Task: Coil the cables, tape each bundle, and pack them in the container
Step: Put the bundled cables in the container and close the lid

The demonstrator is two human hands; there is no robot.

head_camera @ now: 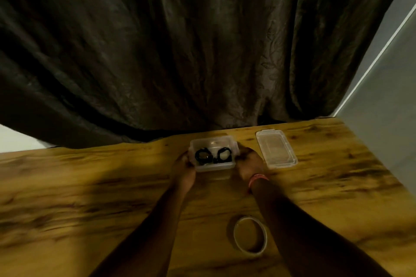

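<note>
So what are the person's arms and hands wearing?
Both forearms are bare, with no sleeves showing. The left hand has no glove, and I can't see any ring or watch. The right hand is bare too, but its wrist wears a thin pink-red band.

The scene was dim and warm-toned; the brightest patch lay on the wooden table (315, 164) at the right, so light seemed to fall from that side; the left of the table sank into brown shadow; the forearms were nearly black and cast soft shadows; the dark curtain (180, 51) showed only faint sheen on its folds; a thin bright strip (378, 56) glared along the right wall; the whole picture was soft and slightly smeared; wide-angle bending curved the table's edges.
</note>
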